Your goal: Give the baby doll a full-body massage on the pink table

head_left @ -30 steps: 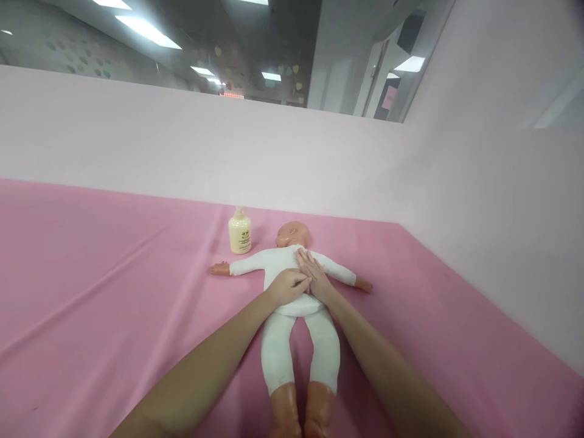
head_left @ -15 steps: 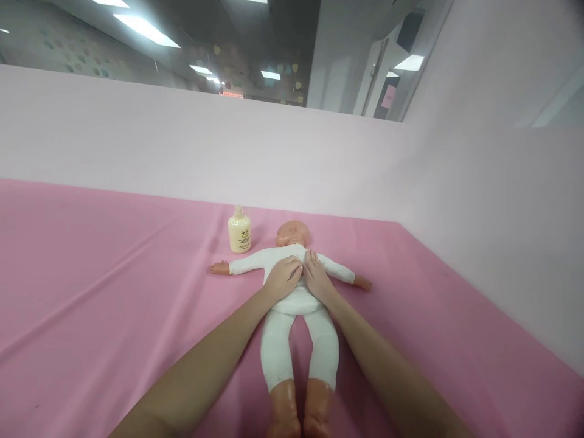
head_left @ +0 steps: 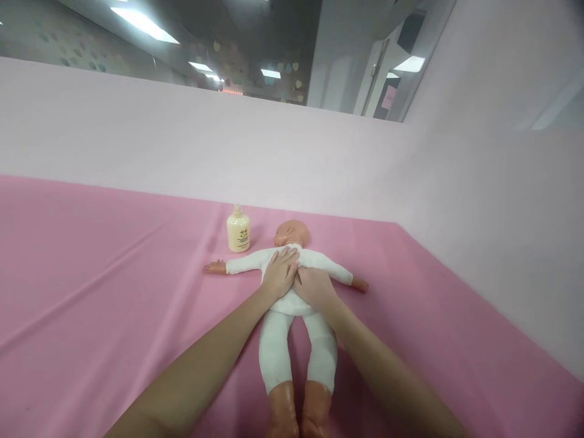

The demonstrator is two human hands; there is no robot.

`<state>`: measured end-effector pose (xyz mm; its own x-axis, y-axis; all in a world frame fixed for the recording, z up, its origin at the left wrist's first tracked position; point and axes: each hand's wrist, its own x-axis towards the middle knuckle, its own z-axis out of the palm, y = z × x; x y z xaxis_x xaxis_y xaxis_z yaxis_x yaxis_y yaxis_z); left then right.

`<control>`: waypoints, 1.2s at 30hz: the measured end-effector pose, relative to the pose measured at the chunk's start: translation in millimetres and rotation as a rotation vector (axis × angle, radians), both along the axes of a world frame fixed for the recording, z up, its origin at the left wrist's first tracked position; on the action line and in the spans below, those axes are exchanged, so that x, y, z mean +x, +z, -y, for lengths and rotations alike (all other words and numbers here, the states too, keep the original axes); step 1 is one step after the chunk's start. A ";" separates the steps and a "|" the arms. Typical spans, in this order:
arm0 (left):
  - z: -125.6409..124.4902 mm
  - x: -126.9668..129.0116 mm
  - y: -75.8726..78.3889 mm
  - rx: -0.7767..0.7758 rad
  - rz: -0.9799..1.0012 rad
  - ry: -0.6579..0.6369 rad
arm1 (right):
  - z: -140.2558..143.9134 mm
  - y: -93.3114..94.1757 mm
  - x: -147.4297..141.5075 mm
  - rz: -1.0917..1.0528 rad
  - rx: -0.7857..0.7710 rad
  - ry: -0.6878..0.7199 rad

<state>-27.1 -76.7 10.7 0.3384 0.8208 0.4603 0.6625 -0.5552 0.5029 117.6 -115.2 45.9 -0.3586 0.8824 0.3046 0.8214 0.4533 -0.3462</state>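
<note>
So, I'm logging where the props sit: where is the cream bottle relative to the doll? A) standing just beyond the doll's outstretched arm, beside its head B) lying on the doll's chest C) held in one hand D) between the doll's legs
A: the cream bottle stands upright on the pink sheet, beside the doll's head, while the left hand and right hand rest on the doll's torso.

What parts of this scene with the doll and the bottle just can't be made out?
- Head view: the middle of the doll torso is covered by the left hand and right hand.
- Doll's feet: cut off by the bottom edge.
- Bottle: label print too small to read.
- Doll's face: turned away and small, features unclear.
- Room above the pink wall: blurred and dim.
</note>
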 end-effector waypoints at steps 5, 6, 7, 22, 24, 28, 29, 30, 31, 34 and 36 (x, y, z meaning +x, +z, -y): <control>-3.5 -6.2 -1.8 -0.009 0.015 -0.019 | -1.4 5.5 4.9 -0.093 -0.014 0.199; -4.8 -8.0 -1.7 -0.007 0.008 -0.029 | -3.3 3.4 7.0 -0.112 -0.011 0.283; -6.2 -9.9 -1.5 -0.008 -0.001 -0.039 | -5.6 0.8 9.2 -0.109 -0.008 0.355; -16.2 -13.5 -5.5 -0.034 -0.035 0.042 | -21.6 -6.4 29.5 -0.596 -0.422 0.530; -16.8 -13.1 -6.4 -0.038 -0.044 0.075 | -22.8 -7.7 30.0 -0.665 -0.449 0.531; -21.6 -14.6 -13.1 -0.025 -0.028 0.172 | -22.0 -7.4 30.2 -0.782 -0.456 0.494; -23.7 -15.5 -15.8 -0.032 -0.018 0.210 | -21.4 -7.3 30.2 -0.807 -0.457 0.465; -25.9 -16.5 -18.5 -0.043 -0.008 0.248 | -20.8 -7.4 30.1 -0.828 -0.463 0.427; -28.0 -17.6 -21.2 -0.053 0.001 0.280 | -20.5 -8.0 29.9 -0.844 -0.469 0.385; -32.4 -19.5 -27.1 -0.055 0.007 0.327 | -20.9 -12.4 28.5 -0.861 -0.463 0.246; -33.2 -19.5 -28.7 -0.040 -0.001 0.340 | -21.5 -16.5 26.6 -0.843 -0.429 0.174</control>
<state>-46.6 -43.5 -18.0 0.0428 0.9039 0.4255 0.8067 -0.2826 0.5191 144.1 -93.7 29.4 -0.3061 0.9338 0.1855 0.1600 0.2425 -0.9569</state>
